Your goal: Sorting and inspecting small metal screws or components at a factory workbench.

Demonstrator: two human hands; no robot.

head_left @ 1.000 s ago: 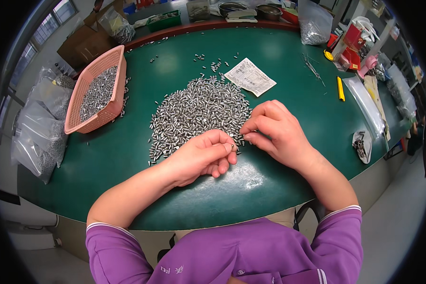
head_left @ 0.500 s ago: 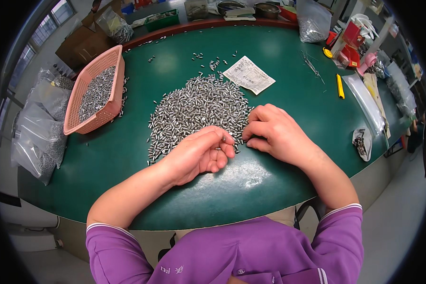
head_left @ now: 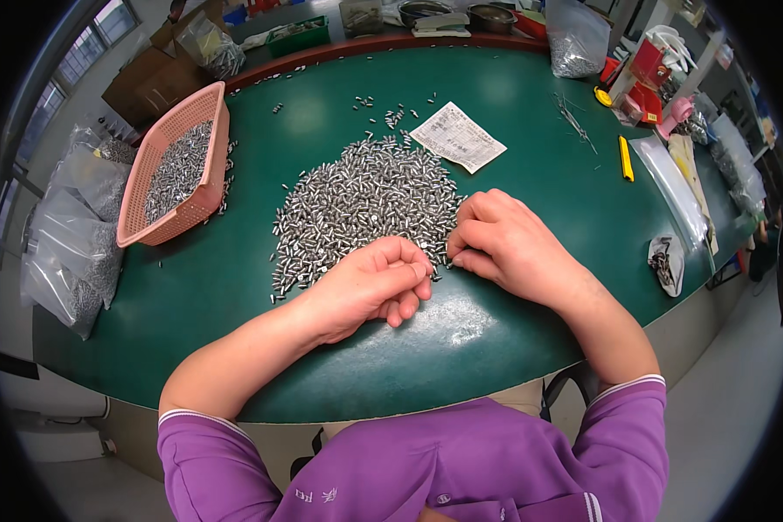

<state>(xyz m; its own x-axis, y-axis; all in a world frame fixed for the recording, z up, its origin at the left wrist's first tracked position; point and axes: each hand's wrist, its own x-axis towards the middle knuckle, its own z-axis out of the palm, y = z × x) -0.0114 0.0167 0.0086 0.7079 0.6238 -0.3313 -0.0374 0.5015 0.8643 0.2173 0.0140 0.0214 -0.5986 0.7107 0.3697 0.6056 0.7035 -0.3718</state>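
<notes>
A broad heap of small silvery cylindrical metal pins [head_left: 365, 196] lies on the green tabletop in front of me. My left hand [head_left: 378, 283] is at the heap's near edge, its fingers curled and the thumb pressed to the index finger. Whatever sits in that pinch is too small to make out. Just beyond those fingertips, a few loose pins touch the table. At the heap's right edge, my right hand [head_left: 505, 244] has thumb and fingertips closed together beside the pins. Its fingers hide whatever they may hold.
Left of the heap stands a pink plastic basket [head_left: 215, 165] of pins, with bulging clear bags [head_left: 74, 252] beyond it. A printed paper slip [head_left: 458, 137] lies behind the heap. Rightward are a yellow cutter knife [head_left: 625, 158], thin wires [head_left: 572, 122] and a small white pouch [head_left: 666, 265] of dark parts.
My left hand has turned slightly and its thumb has closed toward the index finger, covering the small metal piece that showed there before. My right hand has barely shifted.
</notes>
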